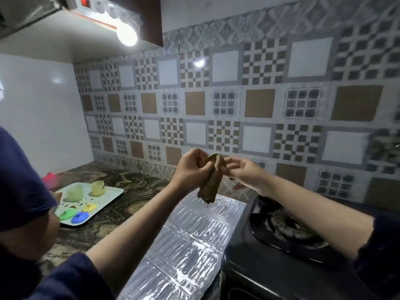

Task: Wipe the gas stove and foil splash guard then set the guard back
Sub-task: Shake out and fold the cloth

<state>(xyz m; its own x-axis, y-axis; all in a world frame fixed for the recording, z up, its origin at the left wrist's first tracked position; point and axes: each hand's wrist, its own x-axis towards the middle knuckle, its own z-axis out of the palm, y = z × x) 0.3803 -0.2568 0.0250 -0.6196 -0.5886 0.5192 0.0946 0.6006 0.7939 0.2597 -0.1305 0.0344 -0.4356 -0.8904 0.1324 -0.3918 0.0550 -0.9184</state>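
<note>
A brown cloth (213,180) hangs in the air above the counter. My left hand (190,167) grips its upper left part. My right hand (244,172) pinches its top right corner with fingertips. Below the cloth, the silver foil splash guard (190,245) lies flat on the counter, left of the stove. The black gas stove (270,267) stands at the lower right, its burner (287,226) partly hidden by my right forearm.
A white tray (112,192) with two pale cups and green, blue and yellow lids sits at the left on the marbled counter (121,178). A pink object stands behind it. Patterned wall tiles rise behind. A bright lamp hangs under the cabinet.
</note>
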